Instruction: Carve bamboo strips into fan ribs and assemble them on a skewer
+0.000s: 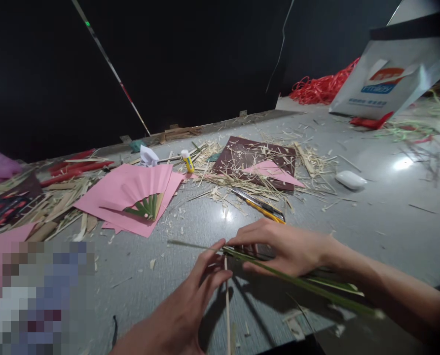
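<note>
Long green bamboo strips (301,283) run from between my two hands toward the lower right, passing in front of my right wrist. Fingers of my right hand (279,244) are closed around the strips' near end. My left hand (198,291) pinches there too, its fingertips almost touching the right ones. A thin grayish strip points left past the left fingertips. One pale narrow strip (227,305) hangs down beside the left thumb. Just beyond my right hand lies a yellow utility knife (260,204). Some of the right fingers are hidden behind the hand and strips.
Left of center, a pink paper fan (142,190) with green ribs lies on pink paper. A glue stick (187,161) stands behind it. Shavings cover a brown sheet (238,153). A white mouse-shaped object (350,180) and a paper bag (383,79) are at right.
</note>
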A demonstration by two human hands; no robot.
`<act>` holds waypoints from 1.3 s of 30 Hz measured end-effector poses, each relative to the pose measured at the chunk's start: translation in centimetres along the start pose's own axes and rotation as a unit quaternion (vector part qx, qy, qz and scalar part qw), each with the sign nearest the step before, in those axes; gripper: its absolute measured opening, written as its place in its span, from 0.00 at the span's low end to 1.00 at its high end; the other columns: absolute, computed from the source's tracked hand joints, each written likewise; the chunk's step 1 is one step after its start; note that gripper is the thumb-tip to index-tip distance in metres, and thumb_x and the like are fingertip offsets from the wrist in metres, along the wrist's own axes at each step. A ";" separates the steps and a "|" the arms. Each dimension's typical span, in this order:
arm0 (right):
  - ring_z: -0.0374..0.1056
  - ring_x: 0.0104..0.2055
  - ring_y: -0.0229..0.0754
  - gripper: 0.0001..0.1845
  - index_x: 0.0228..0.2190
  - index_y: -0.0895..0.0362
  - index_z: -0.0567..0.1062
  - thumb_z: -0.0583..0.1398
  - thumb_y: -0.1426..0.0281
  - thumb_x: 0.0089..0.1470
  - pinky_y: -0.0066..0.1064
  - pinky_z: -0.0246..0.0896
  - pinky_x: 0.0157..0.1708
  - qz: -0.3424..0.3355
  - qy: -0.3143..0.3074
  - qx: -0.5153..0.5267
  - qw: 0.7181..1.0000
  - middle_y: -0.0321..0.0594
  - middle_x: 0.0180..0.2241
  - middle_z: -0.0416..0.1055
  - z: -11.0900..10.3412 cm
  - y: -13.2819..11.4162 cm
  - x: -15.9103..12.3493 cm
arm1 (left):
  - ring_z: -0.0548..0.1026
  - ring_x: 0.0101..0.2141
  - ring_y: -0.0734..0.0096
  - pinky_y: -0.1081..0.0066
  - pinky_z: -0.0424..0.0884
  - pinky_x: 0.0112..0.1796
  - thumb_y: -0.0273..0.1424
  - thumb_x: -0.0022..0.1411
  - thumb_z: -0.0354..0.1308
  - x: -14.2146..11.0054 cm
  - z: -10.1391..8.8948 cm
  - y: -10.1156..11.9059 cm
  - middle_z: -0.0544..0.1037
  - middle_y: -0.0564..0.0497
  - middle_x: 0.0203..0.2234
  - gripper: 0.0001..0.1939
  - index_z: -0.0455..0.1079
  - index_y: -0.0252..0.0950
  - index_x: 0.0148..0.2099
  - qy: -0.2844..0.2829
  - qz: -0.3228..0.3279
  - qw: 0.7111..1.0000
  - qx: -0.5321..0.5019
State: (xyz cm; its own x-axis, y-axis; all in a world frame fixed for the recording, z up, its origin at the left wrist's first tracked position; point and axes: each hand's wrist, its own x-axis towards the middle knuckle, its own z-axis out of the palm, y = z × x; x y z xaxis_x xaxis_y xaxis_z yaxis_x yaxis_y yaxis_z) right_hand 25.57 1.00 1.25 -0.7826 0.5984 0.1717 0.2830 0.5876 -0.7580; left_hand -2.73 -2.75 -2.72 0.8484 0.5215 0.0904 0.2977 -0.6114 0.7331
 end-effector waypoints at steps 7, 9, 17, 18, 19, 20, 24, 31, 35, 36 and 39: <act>0.73 0.36 0.41 0.18 0.55 0.60 0.77 0.63 0.72 0.64 0.33 0.69 0.38 0.042 0.039 0.018 0.998 0.46 0.42 0.81 0.1 -0.1 -0.1 | 0.50 0.72 0.27 0.31 0.59 0.65 0.47 0.40 0.81 0.2 0.5 -1.2 0.44 0.39 0.74 0.65 0.45 0.55 0.73 0.059 0.033 0.996 -0.060; 0.72 0.35 0.41 0.15 0.52 0.61 0.77 0.63 0.71 0.64 0.33 0.69 0.37 0.043 0.044 0.018 0.998 0.46 0.41 0.81 0.2 0.0 -0.1 | 0.49 0.72 0.28 0.31 0.59 0.64 0.45 0.42 0.81 0.2 0.6 -1.1 0.44 0.39 0.74 0.64 0.46 0.54 0.73 0.065 0.019 0.996 -0.055; 0.72 0.33 0.38 0.13 0.49 0.59 0.77 0.63 0.74 0.61 0.30 0.69 0.34 0.049 0.055 0.081 0.994 0.41 0.39 0.80 0.5 0.1 0.1 | 0.51 0.72 0.29 0.35 0.62 0.64 0.43 0.45 0.79 -0.3 1.1 -1.6 0.41 0.38 0.76 0.44 0.62 0.44 0.60 0.045 0.017 0.998 -0.046; 0.72 0.33 0.38 0.13 0.48 0.59 0.77 0.63 0.74 0.61 0.30 0.69 0.34 0.049 0.054 0.086 0.994 0.41 0.39 0.80 0.5 0.1 0.0 | 0.51 0.72 0.28 0.35 0.62 0.64 0.43 0.45 0.79 -0.3 1.2 -1.7 0.41 0.38 0.76 0.42 0.63 0.44 0.58 0.046 0.016 0.997 -0.056; 0.72 0.33 0.38 0.13 0.48 0.59 0.77 0.64 0.74 0.61 0.29 0.69 0.34 0.049 0.052 0.088 0.994 0.41 0.39 0.80 0.5 0.2 0.0 | 0.52 0.72 0.28 0.34 0.62 0.64 0.43 0.44 0.80 -0.2 1.2 -1.7 0.43 0.39 0.76 0.43 0.64 0.44 0.58 0.046 0.011 0.996 -0.070; 0.72 0.33 0.38 0.14 0.48 0.60 0.77 0.64 0.74 0.60 0.29 0.69 0.34 0.051 0.046 0.088 0.994 0.41 0.39 0.80 0.4 0.2 0.0 | 0.54 0.71 0.27 0.34 0.63 0.63 0.45 0.43 0.80 0.0 1.1 -1.7 0.45 0.39 0.76 0.44 0.64 0.45 0.59 0.044 0.005 0.996 -0.084; 0.70 0.31 0.37 0.14 0.47 0.61 0.78 0.65 0.75 0.59 0.29 0.67 0.31 0.084 0.049 0.104 0.990 0.40 0.35 0.79 0.5 0.4 0.1 | 0.67 0.65 0.34 0.39 0.74 0.57 0.43 0.52 0.77 0.6 0.1 -1.3 0.60 0.43 0.71 0.47 0.58 0.55 0.69 0.064 -0.049 0.984 -0.156; 0.73 0.33 0.38 0.15 0.49 0.60 0.78 0.65 0.75 0.59 0.30 0.69 0.34 0.075 0.033 0.143 0.986 0.40 0.37 0.80 1.8 -0.4 0.2 | 0.81 0.46 0.58 0.60 0.83 0.43 0.30 0.71 0.60 1.0 -1.1 0.0 0.79 0.43 0.49 0.13 0.72 0.42 0.56 0.192 -0.074 0.962 -0.178; 0.72 0.31 0.38 0.15 0.49 0.60 0.77 0.65 0.74 0.60 0.28 0.68 0.32 0.042 0.027 0.133 0.990 0.40 0.36 0.80 2.7 -0.8 0.4 | 0.79 0.37 0.65 0.66 0.80 0.36 0.26 0.68 0.61 1.4 -1.2 0.4 0.79 0.46 0.39 0.06 0.74 0.38 0.46 0.221 -0.023 0.972 -0.078; 0.72 0.32 0.38 0.15 0.49 0.60 0.78 0.64 0.74 0.61 0.29 0.69 0.32 0.036 0.028 0.126 0.991 0.41 0.37 0.80 2.7 -0.8 0.5 | 0.79 0.36 0.66 0.67 0.80 0.35 0.25 0.67 0.61 1.5 -1.2 0.5 0.79 0.47 0.38 0.05 0.74 0.38 0.45 0.223 -0.013 0.972 -0.073; 0.72 0.33 0.38 0.14 0.50 0.61 0.78 0.63 0.74 0.62 0.29 0.69 0.33 0.002 0.013 0.080 0.997 0.43 0.39 0.80 2.0 -1.0 1.0 | 0.78 0.35 0.67 0.69 0.79 0.33 0.24 0.67 0.61 1.7 -1.4 0.7 0.79 0.47 0.37 0.06 0.74 0.38 0.45 0.246 0.012 0.967 -0.068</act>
State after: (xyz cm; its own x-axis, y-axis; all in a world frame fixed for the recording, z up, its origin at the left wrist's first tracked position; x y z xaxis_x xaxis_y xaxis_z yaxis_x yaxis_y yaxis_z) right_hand 23.39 -0.08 0.89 -0.7656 0.6167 0.1828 0.1930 0.4914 -0.8493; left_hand -1.67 -1.44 -1.16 0.5339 0.7487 0.3930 0.1916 -0.5598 0.8062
